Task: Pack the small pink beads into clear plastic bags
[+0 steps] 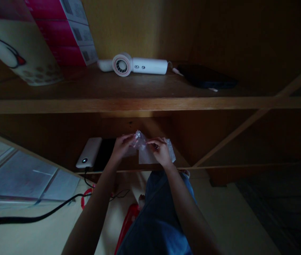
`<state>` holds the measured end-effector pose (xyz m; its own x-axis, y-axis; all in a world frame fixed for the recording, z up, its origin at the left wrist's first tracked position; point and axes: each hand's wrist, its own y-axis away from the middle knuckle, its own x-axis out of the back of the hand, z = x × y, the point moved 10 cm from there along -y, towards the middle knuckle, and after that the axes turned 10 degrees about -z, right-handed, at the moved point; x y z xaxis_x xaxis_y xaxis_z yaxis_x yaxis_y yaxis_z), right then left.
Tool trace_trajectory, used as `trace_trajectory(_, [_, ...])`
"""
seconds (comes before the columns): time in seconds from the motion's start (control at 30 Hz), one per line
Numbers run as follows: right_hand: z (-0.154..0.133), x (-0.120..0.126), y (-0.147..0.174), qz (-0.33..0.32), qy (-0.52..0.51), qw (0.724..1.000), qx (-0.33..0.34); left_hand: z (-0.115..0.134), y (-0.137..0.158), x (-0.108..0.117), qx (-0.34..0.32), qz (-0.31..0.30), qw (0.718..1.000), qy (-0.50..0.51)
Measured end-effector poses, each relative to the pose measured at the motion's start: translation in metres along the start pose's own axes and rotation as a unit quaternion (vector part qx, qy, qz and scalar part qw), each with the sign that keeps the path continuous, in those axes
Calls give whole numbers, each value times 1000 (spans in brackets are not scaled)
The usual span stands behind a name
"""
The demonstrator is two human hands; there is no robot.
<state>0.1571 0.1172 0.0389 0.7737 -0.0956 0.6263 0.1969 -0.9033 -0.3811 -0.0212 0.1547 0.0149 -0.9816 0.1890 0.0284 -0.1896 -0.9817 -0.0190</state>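
Observation:
Between my two hands is a small clear plastic bag (140, 141), crinkled and shiny. My left hand (123, 144) pinches its left side, fingers closed. On the other side my right hand (160, 149) is closed too, thumb and fingertips at the bag's right edge. Below them a whitish translucent sheet (146, 156) lies on the lower shelf. A patterned pale packet (171, 150) shows just right of my right hand. What the bag contains is too small and dim to make out.
A white power bank (89, 152) with a cable and a dark flat object (104, 154) lie left on the lower shelf. The upper shelf (150, 105) overhangs, bearing a white handheld fan (147, 66), a black phone (206, 76), pink boxes (60, 33) and a patterned cup (20, 46).

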Motion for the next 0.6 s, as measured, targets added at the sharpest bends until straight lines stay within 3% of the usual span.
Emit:
trace_trajectory(0.2, [13, -6, 4, 1, -124, 990, -61, 4, 9, -13, 13, 16, 997, 72])
trace_trajectory(0.33, [11, -13, 4, 1, -195, 979, -53, 2, 8, -31, 7, -3, 995, 96])
trace_trajectory(0.43, [7, -11, 3, 8, -218, 975, -40, -5, 6, -46, 20, -28, 995, 99])
trace_trajectory(0.6, [12, -5, 4, 28, -214, 975, -54, -10, 5, -54, 16, -15, 995, 100])
